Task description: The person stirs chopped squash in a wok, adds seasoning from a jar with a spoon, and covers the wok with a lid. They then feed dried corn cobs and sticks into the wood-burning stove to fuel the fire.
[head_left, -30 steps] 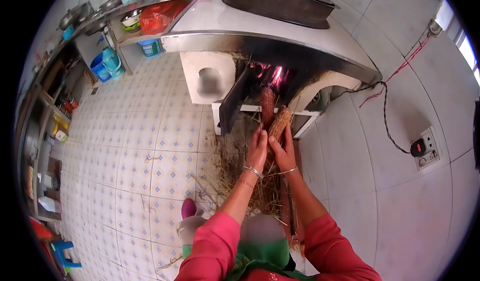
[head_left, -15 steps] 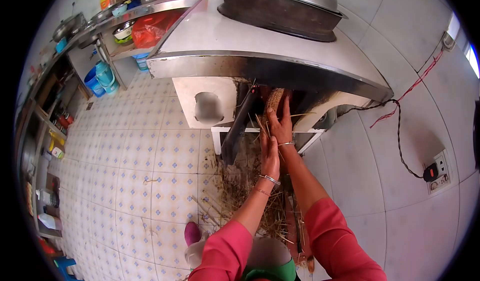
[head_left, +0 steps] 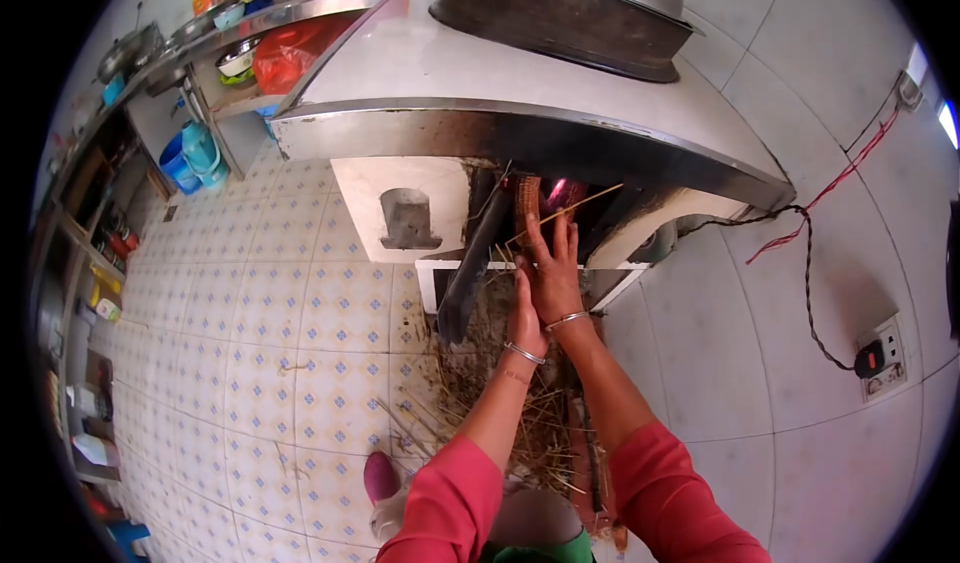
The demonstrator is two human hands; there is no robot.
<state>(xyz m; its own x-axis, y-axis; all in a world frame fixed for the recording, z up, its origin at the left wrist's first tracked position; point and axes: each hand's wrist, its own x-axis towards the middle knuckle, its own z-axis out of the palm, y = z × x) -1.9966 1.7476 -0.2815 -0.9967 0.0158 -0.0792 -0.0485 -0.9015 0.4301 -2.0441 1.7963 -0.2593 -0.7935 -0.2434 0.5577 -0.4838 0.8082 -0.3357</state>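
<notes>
No legible text, label, brand, number or sign.

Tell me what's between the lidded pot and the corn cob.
In the head view, the white stove top and its darkened metal edge lie between the pot and the corn cob.

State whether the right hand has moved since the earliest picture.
Yes: the right hand has moved forward, its fingertips now closer to the stove's metal front edge.
</notes>
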